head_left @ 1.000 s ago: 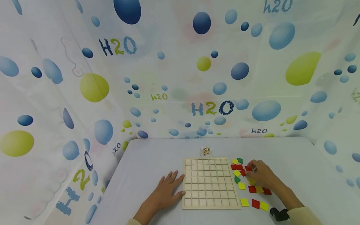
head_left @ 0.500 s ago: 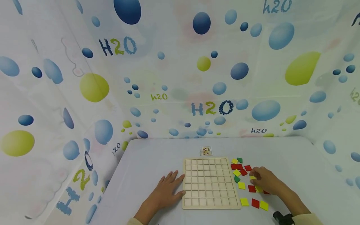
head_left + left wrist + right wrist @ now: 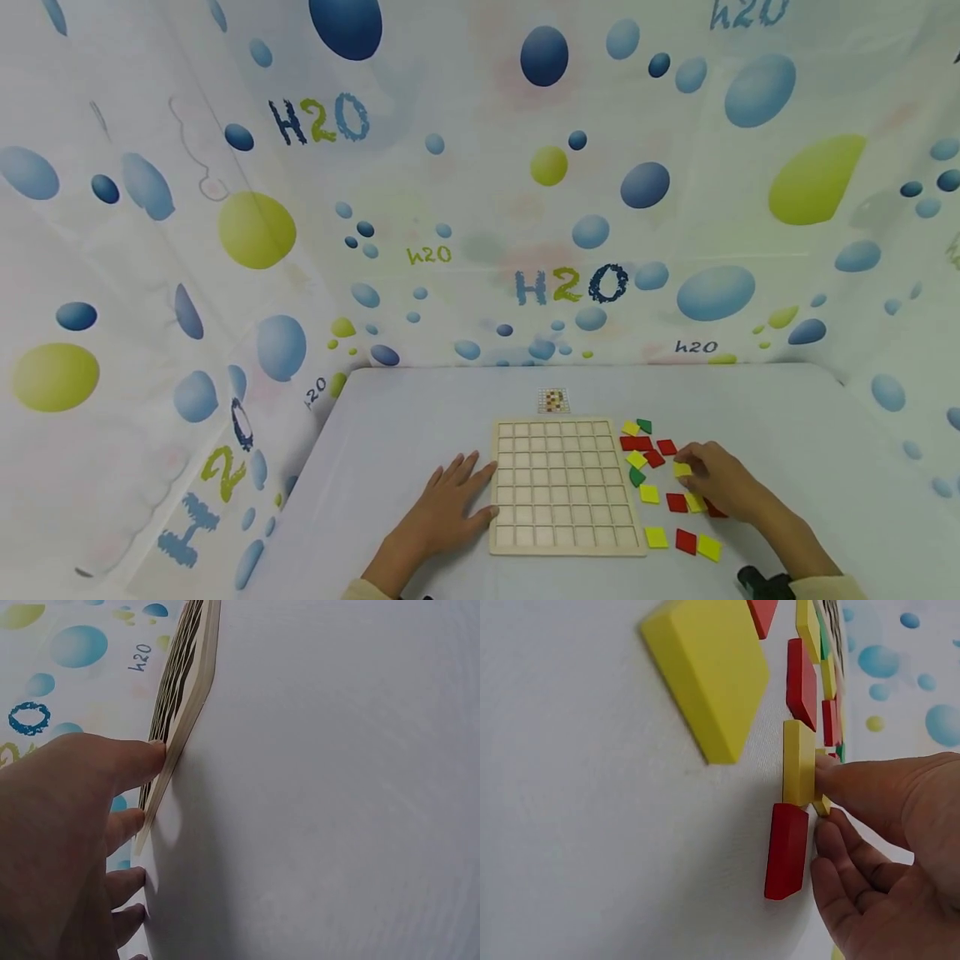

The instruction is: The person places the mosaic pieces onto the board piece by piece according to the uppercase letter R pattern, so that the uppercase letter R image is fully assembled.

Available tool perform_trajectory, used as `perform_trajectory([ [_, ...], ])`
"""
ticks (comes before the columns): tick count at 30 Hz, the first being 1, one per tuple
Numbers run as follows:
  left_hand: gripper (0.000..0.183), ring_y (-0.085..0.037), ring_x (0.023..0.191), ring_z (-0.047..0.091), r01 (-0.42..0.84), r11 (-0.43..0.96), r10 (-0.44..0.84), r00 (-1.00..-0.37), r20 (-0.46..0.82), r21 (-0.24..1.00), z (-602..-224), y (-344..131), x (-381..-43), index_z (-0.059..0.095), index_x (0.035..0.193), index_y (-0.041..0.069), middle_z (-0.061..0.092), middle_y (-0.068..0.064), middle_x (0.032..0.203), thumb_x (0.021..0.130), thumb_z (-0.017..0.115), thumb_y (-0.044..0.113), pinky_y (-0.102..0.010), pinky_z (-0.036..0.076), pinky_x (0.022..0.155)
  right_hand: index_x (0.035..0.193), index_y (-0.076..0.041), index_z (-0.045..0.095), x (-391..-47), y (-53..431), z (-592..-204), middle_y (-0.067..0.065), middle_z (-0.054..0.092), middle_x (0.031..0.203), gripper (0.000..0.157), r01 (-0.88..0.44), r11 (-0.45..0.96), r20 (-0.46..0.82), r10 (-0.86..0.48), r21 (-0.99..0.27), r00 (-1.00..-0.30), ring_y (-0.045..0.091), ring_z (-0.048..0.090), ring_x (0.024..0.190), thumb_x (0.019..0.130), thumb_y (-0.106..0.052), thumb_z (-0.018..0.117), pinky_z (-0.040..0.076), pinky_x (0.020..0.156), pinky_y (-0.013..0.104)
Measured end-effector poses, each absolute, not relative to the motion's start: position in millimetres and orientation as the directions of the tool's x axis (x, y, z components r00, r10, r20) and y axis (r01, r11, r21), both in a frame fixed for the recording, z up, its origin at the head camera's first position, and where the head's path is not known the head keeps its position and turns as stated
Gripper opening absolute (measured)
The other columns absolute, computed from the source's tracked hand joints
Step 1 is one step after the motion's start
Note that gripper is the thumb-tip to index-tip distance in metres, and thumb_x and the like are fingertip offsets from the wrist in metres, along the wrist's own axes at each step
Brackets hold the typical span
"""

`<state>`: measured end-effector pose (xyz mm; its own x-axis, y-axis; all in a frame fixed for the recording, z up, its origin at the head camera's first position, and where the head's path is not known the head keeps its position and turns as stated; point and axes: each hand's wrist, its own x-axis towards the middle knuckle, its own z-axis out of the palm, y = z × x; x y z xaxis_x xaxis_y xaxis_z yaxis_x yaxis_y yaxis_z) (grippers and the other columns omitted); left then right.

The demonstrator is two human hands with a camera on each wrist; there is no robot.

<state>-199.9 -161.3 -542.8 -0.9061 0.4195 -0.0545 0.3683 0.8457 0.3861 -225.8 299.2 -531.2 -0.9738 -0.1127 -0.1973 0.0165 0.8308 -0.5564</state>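
Observation:
A wooden grid board (image 3: 562, 551) with rows of bare square cells lies flat in the middle of the table. My left hand (image 3: 448, 508) rests at its left side, fingers spread, with the thumb and a fingertip touching the frame; the left wrist view also shows this contact on the board's edge (image 3: 196, 697). On the right, my right hand (image 3: 722, 482) pinches a yellow square tile (image 3: 682, 469) between thumb and fingers. In the right wrist view that tile is mostly hidden behind a nearer yellow tile (image 3: 799, 761) and the thumb. A red tile (image 3: 787, 851) lies just below the fingers.
Several loose red, yellow and green tiles lie between board and right hand, including a green piece (image 3: 637, 477) and a red tile (image 3: 686, 541). A small printed pattern card (image 3: 553, 401) lies behind the board. A patterned curtain (image 3: 480, 183) hangs beyond the table.
My right hand has moved from near the red tile at the back to the yellow tile, now pinched and shifted slightly. The left hand stays at the board. The head view has shifted slightly.

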Motion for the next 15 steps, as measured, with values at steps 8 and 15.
perform_trajectory([
  [8, 0.070, -0.040, 0.159, 0.029, 0.378, 0.834, 0.428, -0.903, -0.041, 0.402, -542.5, -160.5, -199.3, 0.045, 0.162, 0.028, 0.035, -0.012, 0.171, 0.102, 0.054, 0.062, -0.069, 0.024, 0.125, 0.124, 0.005, 0.064, -232.3, 302.8, -532.3, 0.015, 0.063, 0.108, 0.033, -0.043, 0.838, -0.100, -0.116, -0.543, -0.988, 0.025, 0.059, 0.096, 0.095, -0.006, 0.075, 0.061, 0.094, 0.053],
  [15, 0.069, -0.038, 0.159, 0.029, 0.372, 0.842, 0.419, -0.907, -0.041, 0.390, -543.9, -162.8, -200.6, 0.045, 0.162, 0.029, 0.035, -0.010, 0.171, 0.102, 0.054, 0.062, -0.068, 0.024, 0.125, 0.124, 0.009, 0.062, -255.3, 302.1, -532.0, 0.023, 0.064, 0.112, 0.031, -0.016, 0.836, -0.073, -0.067, -0.549, -0.995, 0.034, 0.060, 0.100, 0.098, -0.006, 0.071, 0.057, 0.099, 0.058],
])
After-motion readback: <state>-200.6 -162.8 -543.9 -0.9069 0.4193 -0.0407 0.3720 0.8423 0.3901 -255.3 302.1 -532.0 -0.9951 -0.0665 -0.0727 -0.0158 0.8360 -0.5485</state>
